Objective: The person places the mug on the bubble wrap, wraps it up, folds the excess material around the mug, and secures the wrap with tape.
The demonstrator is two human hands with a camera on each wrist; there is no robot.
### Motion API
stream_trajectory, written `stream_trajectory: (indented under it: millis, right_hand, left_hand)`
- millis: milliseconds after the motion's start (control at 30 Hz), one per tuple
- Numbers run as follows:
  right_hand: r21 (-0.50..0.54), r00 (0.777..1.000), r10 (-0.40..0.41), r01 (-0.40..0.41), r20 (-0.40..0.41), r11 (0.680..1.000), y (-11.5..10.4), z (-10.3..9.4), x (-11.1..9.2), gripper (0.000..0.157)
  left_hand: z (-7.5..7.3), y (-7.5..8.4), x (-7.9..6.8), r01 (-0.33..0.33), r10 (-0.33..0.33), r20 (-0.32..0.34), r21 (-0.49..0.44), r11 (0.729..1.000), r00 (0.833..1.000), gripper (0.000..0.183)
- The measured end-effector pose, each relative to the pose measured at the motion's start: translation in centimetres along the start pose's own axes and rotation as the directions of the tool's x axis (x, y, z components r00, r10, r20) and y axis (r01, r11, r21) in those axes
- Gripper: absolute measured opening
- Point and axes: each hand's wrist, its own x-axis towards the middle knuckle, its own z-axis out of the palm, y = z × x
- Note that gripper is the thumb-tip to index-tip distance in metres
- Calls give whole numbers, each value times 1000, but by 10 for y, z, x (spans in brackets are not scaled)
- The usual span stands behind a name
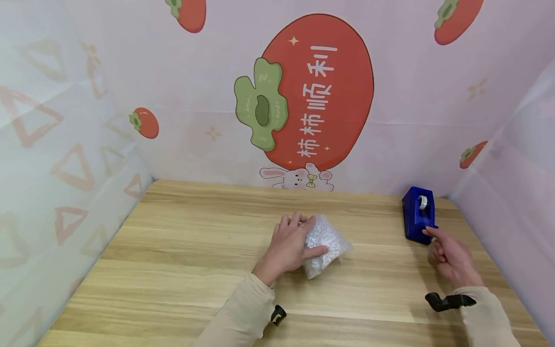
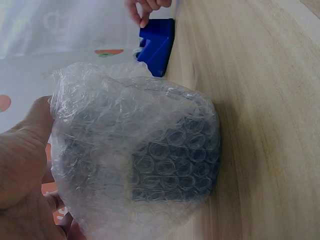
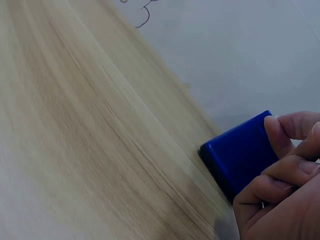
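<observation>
A bubble-wrapped package (image 1: 327, 242) lies on the wooden table, something dark and boxy showing through its clear layers in the left wrist view. My left hand (image 1: 288, 246) holds it from the left, thumb on the near side and fingers over the far side. Off to the right is a blue tape dispenser (image 1: 412, 221) with a pale tape roll (image 1: 422, 202) in it. The thumb and forefinger of my right hand (image 1: 453, 260) pinch at the dispenser's near cutting end, the other fingers curled. Any strip of tape between the fingertips is too small to make out.
The wooden tabletop (image 1: 173, 250) meets a printed cloth backdrop (image 1: 208, 86) at the rear, and cloth also hangs on both sides. The dispenser stands close to the back right corner. Black straps are worn on both wrists.
</observation>
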Motion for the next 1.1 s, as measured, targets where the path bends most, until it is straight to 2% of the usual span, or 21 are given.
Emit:
stream_trajectory:
  millis: [67, 167, 267, 400, 533, 667, 700, 767, 833, 900, 1000, 1100]
  right_hand:
    - [109, 999, 5, -8, 32, 994, 2, 0, 1, 35]
    - [250, 998, 30, -43, 58, 967, 6, 0, 4, 37]
    - [280, 998, 44, -53, 36, 958, 10, 1, 5, 39]
    - [194, 999, 38, -35, -9, 980, 13, 3, 7, 38]
    - [81, 1000, 27, -26, -14, 996, 12, 5, 5, 38]
    - [-112, 1000, 15, -18, -27, 993, 13, 10, 1, 34]
    - [-196, 1000, 7, -12, -28, 981, 14, 12, -1, 31]
    - [-379, 1000, -9, -1, -24, 925, 16, 17, -7, 25]
    - [-550, 999, -38, 35, 6, 834, 18, 23, -11, 19]
    - [-668, 994, -89, 106, 60, 737, 21, 33, -16, 25]
    - [-733, 973, -165, 230, 160, 640, 24, 48, -21, 43]
    - [-733, 939, -218, 344, 266, 586, 25, 63, -25, 44]
  left_hand:
    - [0, 0, 0, 0, 0, -2, -3, 1000, 1000, 83]
    - [0, -1, -1, 2, -2, 1, -6, 1000, 1000, 84]
    - [0, -1, -1, 4, -4, 5, -8, 1000, 1000, 84]
    - [0, -1, -1, 5, -5, 1, -8, 1000, 1000, 84]
    - [0, -1, -1, 1, -1, -3, -7, 1000, 1000, 84]
    - [0, -2, -1, -4, 4, -5, -16, 1000, 1000, 83]
    - [0, -2, -1, -5, 5, -5, -19, 1000, 1000, 83]
    - [0, -1, -1, -9, 9, -2, -30, 1000, 1000, 83]
    - [-1, -1, -1, -11, 11, 4, -38, 999, 1000, 82]
    - [-2, -2, 0, -11, 11, 13, -47, 999, 1000, 83]
    - [-3, -3, 2, -11, 13, 26, -64, 998, 1000, 83]
    - [-3, -5, 3, -14, 18, 37, -95, 995, 999, 83]
